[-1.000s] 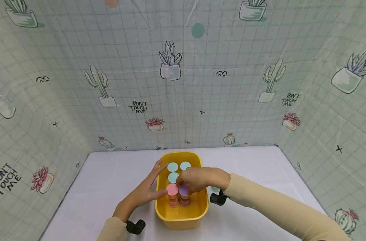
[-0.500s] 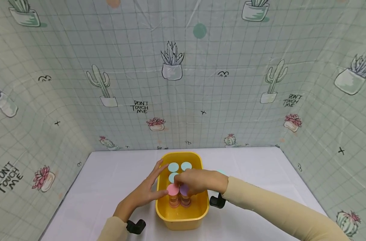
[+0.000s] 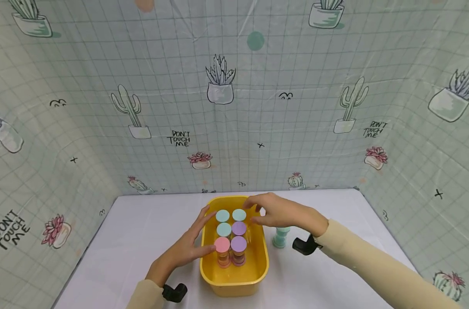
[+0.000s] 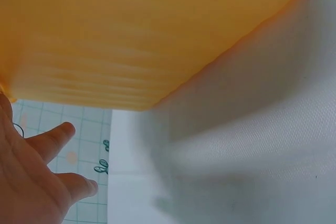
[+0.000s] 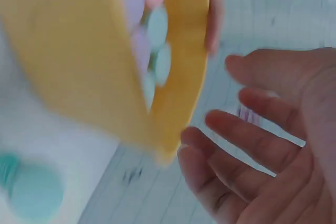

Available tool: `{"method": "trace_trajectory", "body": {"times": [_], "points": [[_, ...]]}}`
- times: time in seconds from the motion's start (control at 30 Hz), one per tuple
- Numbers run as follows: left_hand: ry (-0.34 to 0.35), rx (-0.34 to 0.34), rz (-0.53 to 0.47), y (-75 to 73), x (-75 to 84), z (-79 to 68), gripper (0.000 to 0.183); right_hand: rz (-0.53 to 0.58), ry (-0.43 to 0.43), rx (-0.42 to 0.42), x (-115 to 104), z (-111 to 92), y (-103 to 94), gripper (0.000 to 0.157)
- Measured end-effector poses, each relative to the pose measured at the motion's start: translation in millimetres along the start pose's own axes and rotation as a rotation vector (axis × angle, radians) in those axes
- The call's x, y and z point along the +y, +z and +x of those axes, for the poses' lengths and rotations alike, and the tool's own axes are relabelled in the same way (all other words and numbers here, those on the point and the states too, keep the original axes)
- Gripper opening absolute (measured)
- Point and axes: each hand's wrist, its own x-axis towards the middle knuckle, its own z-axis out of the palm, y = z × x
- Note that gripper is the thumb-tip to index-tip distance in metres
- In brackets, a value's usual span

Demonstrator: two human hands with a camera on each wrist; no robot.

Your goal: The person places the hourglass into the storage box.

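A yellow plastic bin point(image 3: 234, 288) holds several sand timers standing upright in two columns. Teal-capped timers point(image 3: 223, 216) fill the back row and the left of the middle row. A purple-capped timer point(image 3: 239, 228) stands at middle right, with another purple-capped timer point(image 3: 239, 244) in front, beside a pink-capped timer point(image 3: 222, 245). My left hand point(image 3: 185, 243) lies along the bin's left rim, fingers spread, its thumb tip close to the pink cap. Over the right back rim hovers my right hand point(image 3: 282, 211), holding nothing, its fingers loosely bent and apart point(image 5: 252, 145).
On the white table point(image 3: 319, 274), just right of the bin, stands another teal timer point(image 3: 281, 238), partly hidden under my right hand. A patterned cloth point(image 3: 234, 128) walls the table at the back and sides.
My right hand has let go of the purple-capped timer at middle right and moved back and right, up to the rim. My left hand stays at the left rim.
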Motion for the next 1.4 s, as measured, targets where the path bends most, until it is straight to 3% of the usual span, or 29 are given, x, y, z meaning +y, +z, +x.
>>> {"method": "trace_trajectory", "body": {"times": [0.17, 0.47, 0.87, 1.07, 1.3, 1.4], "points": [[0.002, 0.001, -0.024, 2.0, -1.3, -2.5, 0.089, 0.017, 0.140, 0.055, 34, -25, -8.2, 0.058], [0.010, 0.005, -0.034, 2.6, -0.7, -3.3, 0.089, 0.149, 0.255, 0.004, 79, -50, 14.8, 0.081], [0.036, 0.023, -0.027, 2.5, -3.2, -1.4, 0.087, 0.319, 0.293, -0.026, 95, -61, 39.9, 0.083], [0.031, 0.011, -0.022, 1.8, -2.2, 0.7, 0.088, 0.306, 0.322, 0.002, 101, -62, 45.7, 0.078], [0.039, 0.013, -0.018, 0.4, -1.3, -0.1, 0.089, 0.265, 0.303, -0.005, 99, -57, 47.6, 0.064], [0.034, 0.009, -0.012, 0.3, -0.7, 0.3, 0.089, 0.258, 0.335, -0.021, 95, -53, 45.9, 0.064]]}}
